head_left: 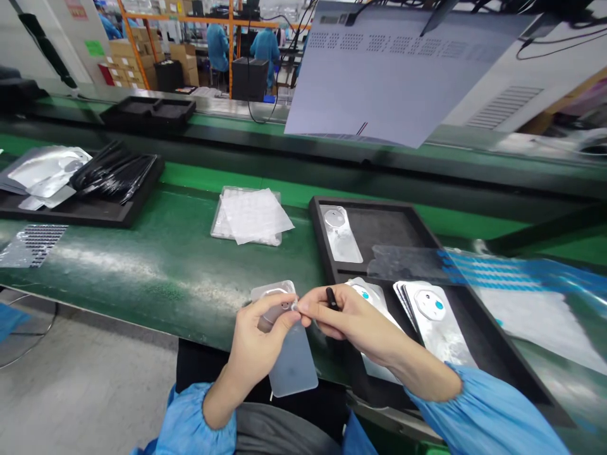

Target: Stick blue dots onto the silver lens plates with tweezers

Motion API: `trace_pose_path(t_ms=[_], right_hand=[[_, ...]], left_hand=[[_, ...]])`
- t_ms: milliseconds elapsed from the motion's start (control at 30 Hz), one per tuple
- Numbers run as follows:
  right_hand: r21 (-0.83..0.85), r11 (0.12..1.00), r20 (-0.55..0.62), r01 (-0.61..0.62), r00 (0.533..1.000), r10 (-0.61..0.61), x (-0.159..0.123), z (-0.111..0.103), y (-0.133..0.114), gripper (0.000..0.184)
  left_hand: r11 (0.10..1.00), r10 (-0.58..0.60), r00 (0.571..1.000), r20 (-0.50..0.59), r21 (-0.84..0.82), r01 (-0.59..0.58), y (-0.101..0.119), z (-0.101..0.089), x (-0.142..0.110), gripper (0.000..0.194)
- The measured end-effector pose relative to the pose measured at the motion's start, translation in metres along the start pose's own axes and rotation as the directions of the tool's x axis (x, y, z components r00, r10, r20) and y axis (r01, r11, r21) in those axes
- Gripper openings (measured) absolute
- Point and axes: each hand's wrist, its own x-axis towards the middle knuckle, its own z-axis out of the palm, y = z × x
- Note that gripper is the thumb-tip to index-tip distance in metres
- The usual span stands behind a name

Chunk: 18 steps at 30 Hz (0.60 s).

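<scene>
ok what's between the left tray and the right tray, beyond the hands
In the head view, a clear box with white sheets on top, on the green bench.

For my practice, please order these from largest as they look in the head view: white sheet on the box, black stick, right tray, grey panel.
1. Right tray
2. Grey panel, partly covered
3. White sheet
4. Black stick, partly hidden
The panel looks nearer than the sheet, so their real order is unsure.
</scene>
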Motion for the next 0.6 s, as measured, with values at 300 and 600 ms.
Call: trace_pose_path(t_ms=[300, 600], right_hand=[[-0.070, 0.997, -0.043, 0.039, 0.998, -0.042, 0.001, 0.004, 0.002, 0.047], [-0.367, 0.909, -0.140, 0.197, 0.955, -0.263, -0.001, 0.006, 0.012, 0.043]], left_hand=[[0.999, -0.033, 0.999, 0.031, 0.020, 0.032, 0.002, -0.003, 0.001, 0.012], [0.997, -0.076, 0.997, 0.031, -0.005, 0.076, -0.003, -0.005, -0.001, 0.016]])
